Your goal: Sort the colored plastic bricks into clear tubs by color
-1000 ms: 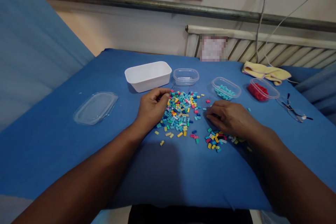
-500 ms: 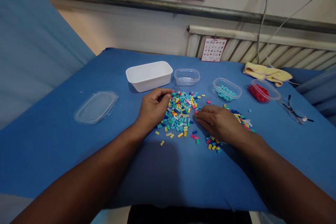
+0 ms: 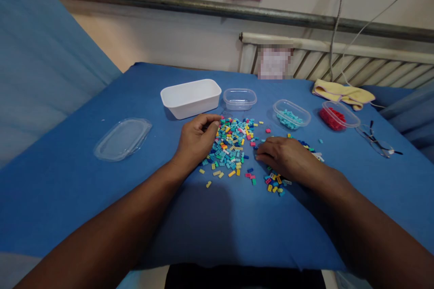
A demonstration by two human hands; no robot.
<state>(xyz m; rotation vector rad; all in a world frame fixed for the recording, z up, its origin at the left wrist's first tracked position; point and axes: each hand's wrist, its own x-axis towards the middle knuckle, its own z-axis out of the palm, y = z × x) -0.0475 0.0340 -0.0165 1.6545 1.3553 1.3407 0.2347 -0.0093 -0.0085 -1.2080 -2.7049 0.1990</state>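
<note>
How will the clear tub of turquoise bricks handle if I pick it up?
The clear tub is probably light, since its bricks look tiny. It seems thin-walled, so might flex if squeezed. The bricks appear loose, so tilting could spill them.

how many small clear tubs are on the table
3: the first tub stands right of the white box; the second tub, farther right, holds turquoise bricks; the third tub, beside the glasses, holds red bricks. None seems hidden.
</note>
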